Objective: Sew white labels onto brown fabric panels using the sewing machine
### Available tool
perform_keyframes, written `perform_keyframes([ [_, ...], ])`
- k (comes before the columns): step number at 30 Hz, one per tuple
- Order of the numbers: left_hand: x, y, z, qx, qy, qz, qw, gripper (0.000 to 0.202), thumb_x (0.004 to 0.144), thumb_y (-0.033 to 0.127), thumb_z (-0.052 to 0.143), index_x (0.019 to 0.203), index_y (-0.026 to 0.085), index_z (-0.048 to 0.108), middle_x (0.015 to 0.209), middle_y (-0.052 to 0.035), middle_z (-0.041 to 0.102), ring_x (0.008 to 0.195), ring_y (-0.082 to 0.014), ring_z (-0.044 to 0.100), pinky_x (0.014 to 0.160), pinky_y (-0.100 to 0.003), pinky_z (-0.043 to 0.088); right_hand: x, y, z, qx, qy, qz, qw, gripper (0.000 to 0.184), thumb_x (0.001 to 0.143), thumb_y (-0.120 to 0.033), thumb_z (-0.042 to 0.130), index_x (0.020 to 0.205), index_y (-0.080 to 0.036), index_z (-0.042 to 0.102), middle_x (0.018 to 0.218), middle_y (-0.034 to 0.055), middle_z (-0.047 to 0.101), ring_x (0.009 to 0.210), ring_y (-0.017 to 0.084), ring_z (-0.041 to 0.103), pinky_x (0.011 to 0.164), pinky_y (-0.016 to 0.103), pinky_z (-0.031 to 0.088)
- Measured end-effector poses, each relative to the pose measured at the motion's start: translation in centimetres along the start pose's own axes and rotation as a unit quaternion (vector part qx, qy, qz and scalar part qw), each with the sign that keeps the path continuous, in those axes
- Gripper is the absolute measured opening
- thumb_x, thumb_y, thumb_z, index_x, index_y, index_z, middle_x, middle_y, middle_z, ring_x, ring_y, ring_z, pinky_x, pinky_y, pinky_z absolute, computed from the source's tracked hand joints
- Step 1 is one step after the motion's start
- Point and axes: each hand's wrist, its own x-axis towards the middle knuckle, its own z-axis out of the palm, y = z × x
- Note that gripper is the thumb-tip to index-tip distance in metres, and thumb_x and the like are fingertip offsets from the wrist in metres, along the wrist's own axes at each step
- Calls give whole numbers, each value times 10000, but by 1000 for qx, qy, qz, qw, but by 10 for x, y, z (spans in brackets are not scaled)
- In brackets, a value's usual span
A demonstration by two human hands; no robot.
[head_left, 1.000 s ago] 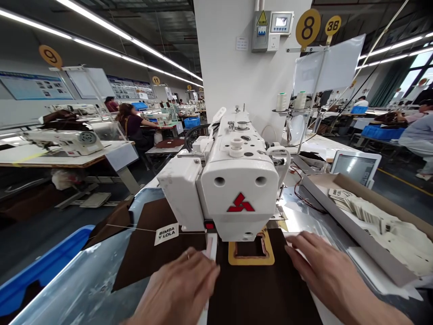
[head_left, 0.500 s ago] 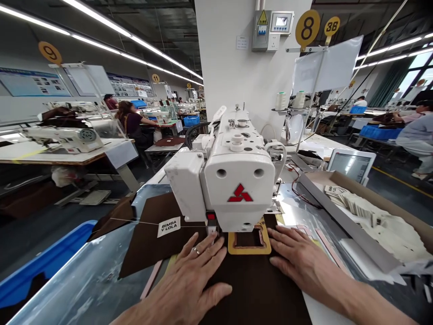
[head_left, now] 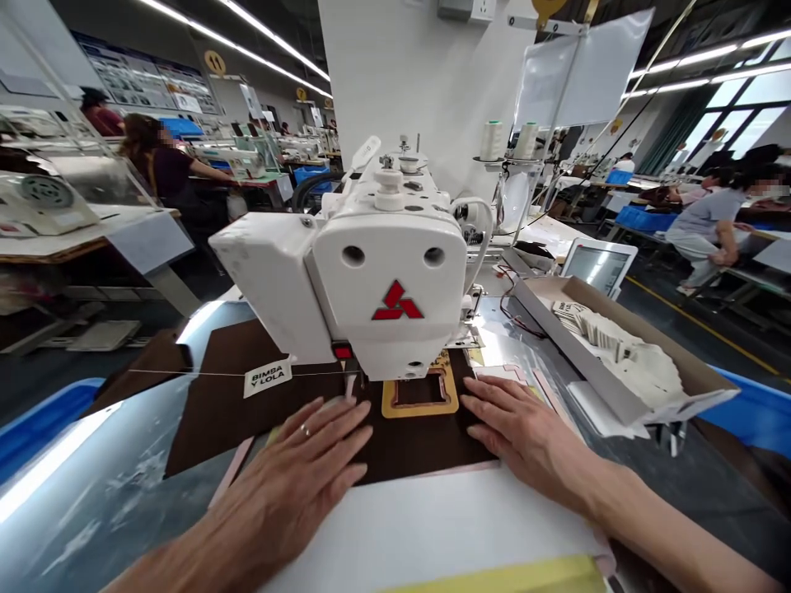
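Well, the person is working at the bottom centre of the frame, with the left hand [head_left: 290,469] and right hand [head_left: 525,432] both pressing down on a dark brown leather panel [head_left: 247,412]. The panel is lying just under a white sewing machine head [head_left: 389,280], which is looming over the middle of the frame. The left hand is lying fully open and palm down, its fingers spread and its ring showing, and it has hold of nothing. The right hand is equally open and flat, its fingertips resting on the leather without gripping anything.

Placed either side of the needle area, the hands seem to be keeping the panel flat and square beneath the machine. A yellow-rimmed sewing template [head_left: 420,394] is sitting on the leather between them, apparently framing the working area. A small white "BIMBA Y LOLA" label [head_left: 267,378] is lying on the panel's left part, in line with a fine thread [head_left: 185,372] stretching across it.

To the right, a cardboard tray [head_left: 655,354] is holding stacked printed tags [head_left: 593,325], within easy reach, and a tablet [head_left: 596,268] is standing behind it. At the upper left, a co-worker [head_left: 164,161] is sitting at another machine.
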Motion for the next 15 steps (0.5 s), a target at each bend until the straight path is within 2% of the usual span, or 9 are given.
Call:
perform_keyframes([
  [4,-15,-5,-4,45,-21,47,998,607,1065,534,590,1593,255,478,1644,-9,437,1479,-254,488,1261,-354,360,-14,-4,4,-3,17,-14,1000,384,1094,-303,502,1409,-179,685,1529,77,597,1408,331,550,1113,522,543],
  [7,-11,-16,-3,47,-45,38,997,615,1070,557,574,1603,275,458,1650,-17,419,1481,-273,486,1217,-385,426,-14,-4,8,-19,23,-8,1000,388,1090,-275,497,1414,-164,680,1525,92,598,1383,347,570,1085,548,561],
  [10,-10,-20,-4,38,-39,20,998,617,1067,570,573,1606,295,453,1647,-26,426,1472,-286,497,1210,-409,434,-13,-6,8,-27,34,-6,999,396,1096,-265,473,1415,-149,676,1535,99,588,1376,345,575,1072,546,572],
  [13,-17,-16,-6,31,-17,32,999,656,1060,568,589,1633,306,407,1634,-15,455,1498,-277,461,1266,-394,345,-21,-13,6,-20,52,-16,998,374,1102,-270,464,1382,-179,694,1526,61,601,1379,309,577,1075,502,580],
  [15,-24,-12,-7,30,-8,69,997,692,1043,585,615,1632,284,413,1607,-5,497,1513,-253,437,1316,-352,211,-30,-19,6,-24,65,-26,997,342,1099,-285,479,1338,-221,716,1493,17,631,1343,293,612,1051,495,599],
])
